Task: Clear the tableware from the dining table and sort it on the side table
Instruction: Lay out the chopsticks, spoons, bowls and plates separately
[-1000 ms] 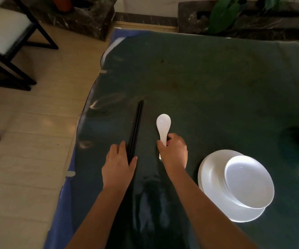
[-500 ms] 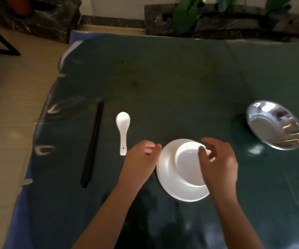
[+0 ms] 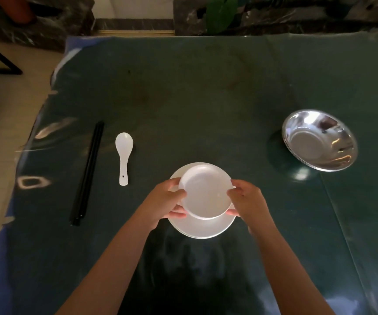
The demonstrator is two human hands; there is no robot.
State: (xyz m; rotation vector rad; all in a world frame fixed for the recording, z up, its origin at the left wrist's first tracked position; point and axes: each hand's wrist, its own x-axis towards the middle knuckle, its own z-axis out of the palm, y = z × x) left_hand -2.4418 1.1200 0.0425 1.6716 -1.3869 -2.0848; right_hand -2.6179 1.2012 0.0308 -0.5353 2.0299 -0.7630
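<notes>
Your left hand (image 3: 164, 202) and right hand (image 3: 247, 201) each curl round opposite sides of the white bowl (image 3: 206, 192), which sits over the white plate (image 3: 202, 226) near the table's (image 3: 206, 87) front edge. Toward the left edge lie the white spoon (image 3: 123, 153) and, just beyond it, the black chopsticks (image 3: 88, 173); the steel bowl (image 3: 319, 139) rests toward the right edge.

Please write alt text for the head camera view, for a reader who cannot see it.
Both hands, the left hand and the right hand, grip a small white bowl over a white plate on a dark green table. A white spoon and black chopsticks lie left; a steel bowl sits right.
</notes>
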